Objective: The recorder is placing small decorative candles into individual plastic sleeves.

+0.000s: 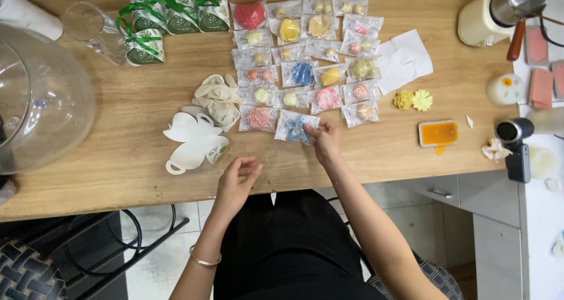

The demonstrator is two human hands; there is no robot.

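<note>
So we're looking straight down at a wooden table (129, 129) covered in little clear packets of coloured soap flowers (305, 59), laid out in rough rows. Our right hand (325, 142) is up at the near edge of that spread, fingers pinched on the corner of the packet with the blue flower (295, 128). That packet sits in the bottom row, just right of the one with the pink rose (257, 118), and its long side runs roughly left to right, tilted a bit. It lies just left of the right hand and is touching it, so the right is clearly the nearer one.

Our left hand (237, 181) is back at the table's front edge, well apart from the packets, fingers loosely curled with thumb and fingertips close together. We can't tell if there's anything tiny between them; it looks empty. The blue packet is up and to the right from it.

Nearest the left hand are the flat white die-cut box blanks (194, 140), with a crumpled pale glove (218, 97) beyond. Further back sit green-ribboned favour boxes (176, 15), and off to the right two loose yellow flowers (412, 99) and an orange block (438, 133).
</note>
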